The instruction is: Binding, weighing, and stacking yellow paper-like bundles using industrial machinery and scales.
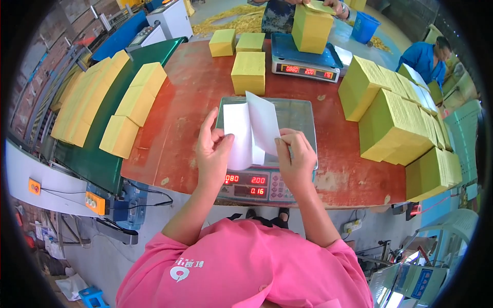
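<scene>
A folded sheet of thin white paper [251, 131] stands partly opened like a tent above the steel platform of a grey electronic weighing scale [300, 120] with red lit digits on its front panel, held up between both hands at the near edge of the table; the left hand [213, 151] presses its thumb against the left leaf of the sheet with the fingers together and extended upward behind it; the right hand [295, 156] pinches the lower right edge of the sheet between thumb and curled fingertips; the scale sits on a worn reddish-brown table [179, 133]; just beyond the scale rests a square block of stacked yellow paper [248, 72], and farther back lie two smaller yellow paper blocks [236, 42] side by side; to their right a second scale with a blue body [305, 61] carries a tall yellow paper stack [310, 28], over which another person's hands hold a loose yellow sheet; along the right edge of the table large bundles of yellow-green paper [395, 123] are piled close together; to the left a green conveyor belt [97, 159] bears a long row of yellow paper blocks [110, 100]; a person in a blue top [423, 59] bends at the far right.
</scene>
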Demonstrator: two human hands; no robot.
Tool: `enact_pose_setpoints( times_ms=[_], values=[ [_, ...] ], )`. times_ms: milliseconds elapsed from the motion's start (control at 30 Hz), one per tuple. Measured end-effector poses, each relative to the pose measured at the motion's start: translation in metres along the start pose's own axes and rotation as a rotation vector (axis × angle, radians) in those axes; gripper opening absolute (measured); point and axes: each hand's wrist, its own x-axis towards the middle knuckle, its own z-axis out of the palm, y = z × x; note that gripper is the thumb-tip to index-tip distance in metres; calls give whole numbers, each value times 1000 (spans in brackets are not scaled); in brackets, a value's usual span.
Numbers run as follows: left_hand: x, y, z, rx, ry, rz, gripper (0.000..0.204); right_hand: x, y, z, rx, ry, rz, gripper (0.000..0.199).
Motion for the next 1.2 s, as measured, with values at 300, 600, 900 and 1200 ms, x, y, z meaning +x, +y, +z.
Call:
enact_pose_setpoints(
  times_ms=[300,600,900,1200],
  values=[
    [-14,11,36,512,-126,553,24,-4,-20,-13,76,102,-162,13],
    [-7,-5,51,-81,-219,12,21,-12,-13,-14,451,-18,140,10],
    [-3,-12,47,-71,-233,-10,21,-14,-10,-7,569,-27,283,7],
    [2,-10,41,22,-227,26,16,-11,-10,-3,679,-68,372,10]
  ],
)
